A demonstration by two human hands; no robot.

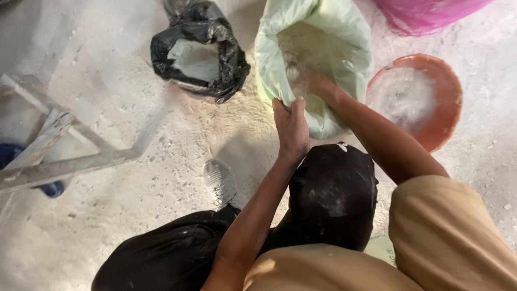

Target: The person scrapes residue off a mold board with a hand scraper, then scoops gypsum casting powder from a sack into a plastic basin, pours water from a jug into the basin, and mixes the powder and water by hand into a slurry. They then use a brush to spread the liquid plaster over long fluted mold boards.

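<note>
While our left hand [291, 126] pinches the near rim of the pale green plastic sack [315, 64] on the dusty floor [161, 161], our right hand [312, 81] is inside it, blurred, so we can't tell how its fingers sit. Sack looks soft, floppy, probably heavy with white powder; the rolled rim seems the best hold. Black bag [199, 51] and orange basin [425, 97] crowd both sides.

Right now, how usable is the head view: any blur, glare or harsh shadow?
Head view: soft, even light, no glare; the right hand inside the pale green sack is smeared by motion and dust; the left hand on the sack's rim is sharp; the orange basin interior looks hazy white.
</note>
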